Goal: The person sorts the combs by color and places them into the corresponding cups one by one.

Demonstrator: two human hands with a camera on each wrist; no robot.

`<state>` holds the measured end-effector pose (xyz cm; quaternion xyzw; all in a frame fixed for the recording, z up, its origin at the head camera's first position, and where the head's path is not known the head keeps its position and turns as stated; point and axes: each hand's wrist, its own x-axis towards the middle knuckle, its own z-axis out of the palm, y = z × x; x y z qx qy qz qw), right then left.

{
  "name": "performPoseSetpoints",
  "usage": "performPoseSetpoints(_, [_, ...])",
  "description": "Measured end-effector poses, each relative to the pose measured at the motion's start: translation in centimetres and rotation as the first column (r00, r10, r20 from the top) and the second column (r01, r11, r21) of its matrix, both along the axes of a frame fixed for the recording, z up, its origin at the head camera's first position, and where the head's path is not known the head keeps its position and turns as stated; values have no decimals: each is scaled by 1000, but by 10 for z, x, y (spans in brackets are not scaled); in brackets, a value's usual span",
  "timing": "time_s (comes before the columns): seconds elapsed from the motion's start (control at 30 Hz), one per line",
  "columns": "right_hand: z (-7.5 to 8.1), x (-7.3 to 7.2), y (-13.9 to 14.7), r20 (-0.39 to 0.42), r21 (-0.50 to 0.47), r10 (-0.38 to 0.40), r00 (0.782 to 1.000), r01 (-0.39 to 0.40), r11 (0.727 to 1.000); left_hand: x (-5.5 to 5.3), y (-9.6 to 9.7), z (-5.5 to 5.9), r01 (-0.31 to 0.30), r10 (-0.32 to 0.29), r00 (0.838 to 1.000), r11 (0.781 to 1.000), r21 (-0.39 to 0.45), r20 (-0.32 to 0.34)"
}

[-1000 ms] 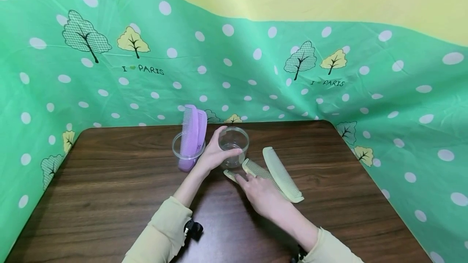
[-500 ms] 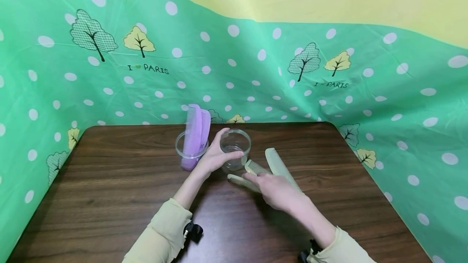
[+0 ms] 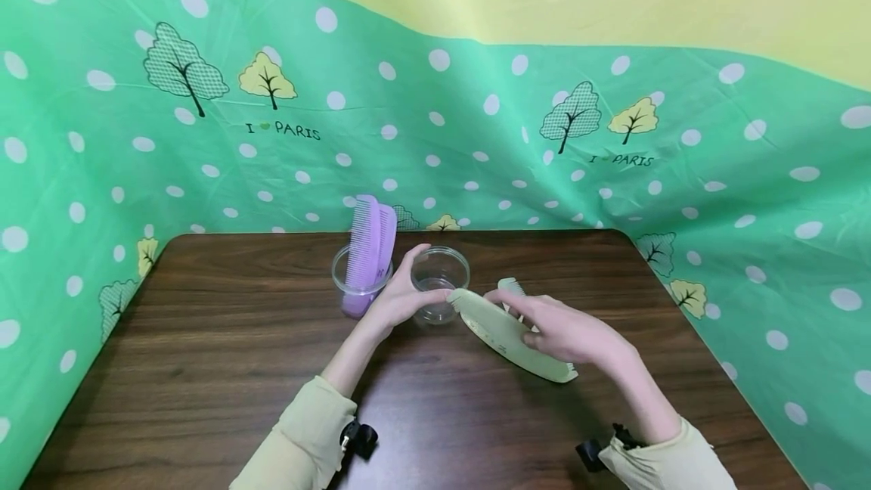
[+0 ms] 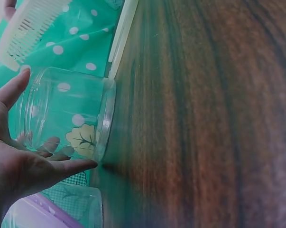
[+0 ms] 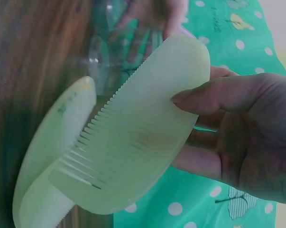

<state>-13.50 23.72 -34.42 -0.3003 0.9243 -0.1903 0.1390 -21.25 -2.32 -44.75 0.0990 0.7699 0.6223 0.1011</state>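
Observation:
My left hand (image 3: 400,295) holds a clear plastic jar (image 3: 454,269) upright on the table, thumb on one side and fingers on the other. A pale green comb (image 5: 143,128) is pinched between the thumb and fingers of my right hand (image 5: 247,128). That comb is raised beside the jar, one end close to the rim and my left thumb, as the left wrist view also shows. Two more pale green combs lie on the table below it, one with a small print (image 5: 52,128) and another overlapping it (image 5: 45,202). From the head view they are partly hidden.
Left of the held jar stands a second clear jar (image 3: 338,271) with purple combs (image 3: 363,244) upright in it. Both are near the back of the dark wooden table (image 3: 238,354). A green and yellow printed cloth (image 3: 435,119) hangs behind.
My right hand has picked a green comb up from the table, turned it and raised it toward the jar, with the wrist moving right. My left hand stays on the jar.

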Motion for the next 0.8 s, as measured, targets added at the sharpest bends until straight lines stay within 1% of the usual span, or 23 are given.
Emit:
performPoseSetpoints(0.2, [7, -2, 6, -42, -30, -72, 997, 70, 997, 5, -2, 1, -10, 10, 1000, 1000, -23, 9])
performPoseSetpoints(0.37, [8, -5, 11, -60, -92, -108, 992, 102, 991, 9, -1, 0, -1, 2, 1000, 1000, -23, 22])
performPoseSetpoints(0.5, [10, -6, 11, -74, -142, -157, 985, 145, 979, 14, -1, -1, -1, 1, 1000, 1000, -14, 21])
performPoseSetpoints(0.63, [13, -7, 10, -86, -216, -224, 971, 201, 955, 18, -3, -1, -1, 1, 999, 1000, -15, 32])
performPoseSetpoints(0.7, [14, -7, 8, -91, -269, -266, 960, 233, 934, 20, -4, 0, 6, -6, 999, 1000, -16, 38])
performPoseSetpoints(0.8, [16, -7, 5, -113, -345, -333, 936, 277, 897, 23, -6, 2, 25, -25, 999, 1000, -7, 38])
